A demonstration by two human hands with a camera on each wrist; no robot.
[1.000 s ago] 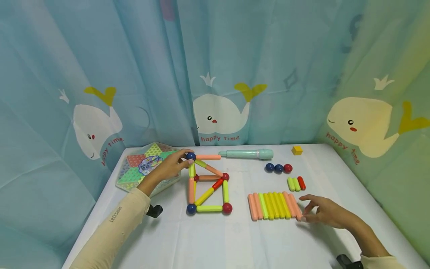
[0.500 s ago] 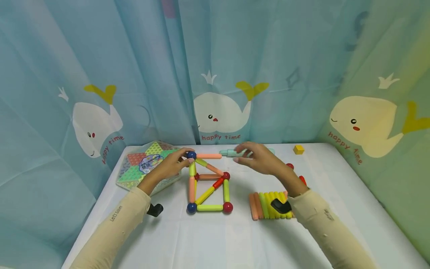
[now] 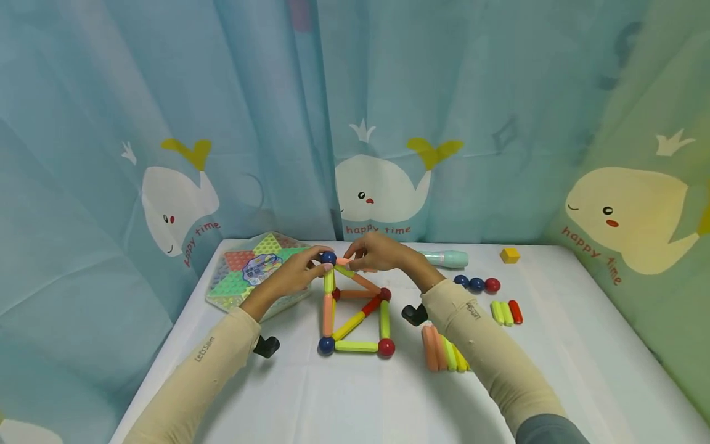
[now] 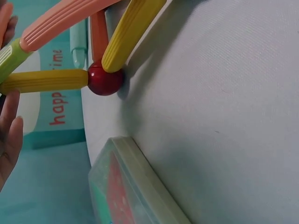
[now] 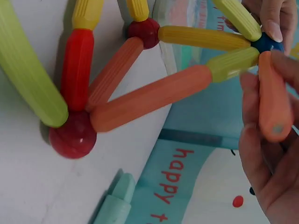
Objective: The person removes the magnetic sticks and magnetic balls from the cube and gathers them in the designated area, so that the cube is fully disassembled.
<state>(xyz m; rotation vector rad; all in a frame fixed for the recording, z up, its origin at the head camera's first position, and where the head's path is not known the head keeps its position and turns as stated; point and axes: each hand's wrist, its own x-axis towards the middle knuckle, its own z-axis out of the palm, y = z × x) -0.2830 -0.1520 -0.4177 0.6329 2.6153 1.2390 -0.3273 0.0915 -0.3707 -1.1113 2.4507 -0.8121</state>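
A frame of coloured sticks joined by balls (image 3: 357,346) stands on the table. My left hand (image 3: 296,273) pinches the dark blue ball (image 3: 329,258) at its top between thumb and fingers. Beside that ball, my right hand (image 3: 383,251) pinches an orange stick (image 5: 274,102), whose far end meets the blue ball in the right wrist view. Lower down are red balls (image 5: 73,134), a second blue ball (image 3: 326,345) and a red stick (image 5: 77,67). In the left wrist view, fingertips (image 4: 11,126) lie by a yellow stick (image 4: 51,80).
A clear-lidded box (image 3: 238,277) lies behind my left forearm. At right are a mint-green tube (image 3: 452,259), a yellow cube (image 3: 510,254), a row of balls (image 3: 476,284) and short sticks (image 3: 507,312). My right sleeve partly covers a row of sticks (image 3: 435,351).
My right hand has left the stick row, swung left to the frame's top and taken hold of the orange stick there. My left hand has stayed on the blue ball. The view has shifted slightly.
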